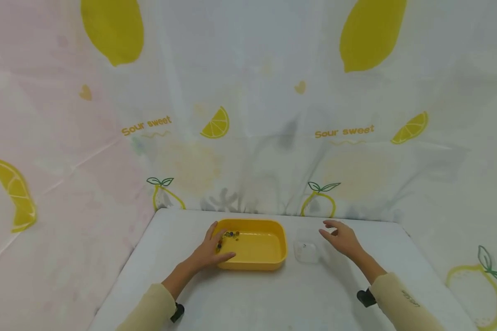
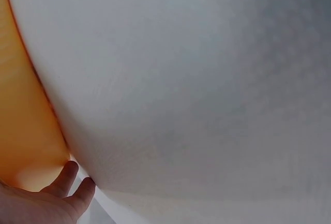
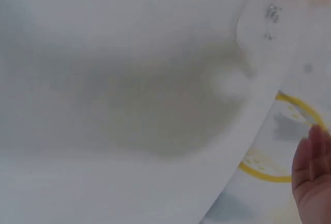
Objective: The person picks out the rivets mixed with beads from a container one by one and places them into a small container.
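A shallow yellow tray (image 1: 258, 265) sits on the white table, with several small glossy beads or marbles (image 1: 231, 234), some dark blue and some amber, along its left end. My left hand (image 1: 210, 248) spans that left end, thumb and a finger reaching over the rim. In the left wrist view two fingertips (image 2: 67, 175) lie along the tray's outer wall (image 2: 26, 105). To the right of the tray stands a small clear plastic box (image 1: 307, 253) with tiny dark specks in it. My right hand (image 1: 343, 238) hovers just right of this box, fingers loosely bent, holding nothing.
The white table (image 1: 248, 299) ends at a hanging cloth (image 1: 248, 174) printed with lemons, which rises behind it and at both sides. A dark strap (image 1: 366, 298) is on the right wrist, and a similar one (image 1: 177, 312) on the left.
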The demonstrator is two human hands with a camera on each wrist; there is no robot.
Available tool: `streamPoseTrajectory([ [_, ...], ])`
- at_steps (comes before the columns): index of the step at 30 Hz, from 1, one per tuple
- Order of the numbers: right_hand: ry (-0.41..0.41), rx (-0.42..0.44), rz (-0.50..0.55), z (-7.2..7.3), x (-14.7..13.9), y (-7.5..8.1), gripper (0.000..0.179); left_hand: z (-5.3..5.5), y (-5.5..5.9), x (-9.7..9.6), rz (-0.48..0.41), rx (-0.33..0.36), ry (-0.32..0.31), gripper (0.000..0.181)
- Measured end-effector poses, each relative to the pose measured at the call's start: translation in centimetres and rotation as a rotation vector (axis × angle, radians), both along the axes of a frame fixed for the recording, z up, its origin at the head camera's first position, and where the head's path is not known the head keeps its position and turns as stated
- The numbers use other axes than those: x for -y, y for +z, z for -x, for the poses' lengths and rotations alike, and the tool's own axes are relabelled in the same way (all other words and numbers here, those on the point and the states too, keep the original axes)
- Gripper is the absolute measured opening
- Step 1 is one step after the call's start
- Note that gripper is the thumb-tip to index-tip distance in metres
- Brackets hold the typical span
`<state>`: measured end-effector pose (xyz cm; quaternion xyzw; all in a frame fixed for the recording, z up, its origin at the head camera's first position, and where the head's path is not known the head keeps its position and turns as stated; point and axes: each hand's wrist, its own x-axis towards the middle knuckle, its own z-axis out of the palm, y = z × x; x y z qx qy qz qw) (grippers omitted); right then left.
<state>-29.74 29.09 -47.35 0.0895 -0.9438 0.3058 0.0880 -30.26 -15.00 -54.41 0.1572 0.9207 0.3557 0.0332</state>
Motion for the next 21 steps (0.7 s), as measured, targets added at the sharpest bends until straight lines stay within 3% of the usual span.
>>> streamPoseTrajectory([
  [6,-0.066,0.019,-0.056,-0.5,-1.4,-0.2,0.075,-0.2,0.1,0.1,-0.013,0.009,0.001,0.091],
  [10,-0.099,0.029,-0.124,-0.8,-1.9,-0.2,0.079,-0.1,0.4,0.1,-0.025,0.006,0.001,0.092],
  [21,-0.109,0.002,-0.255,-1.6,-2.4,-1.9,0.082,-0.6,0.0,-0.2,-0.019,-0.006,0.014,0.094],
])
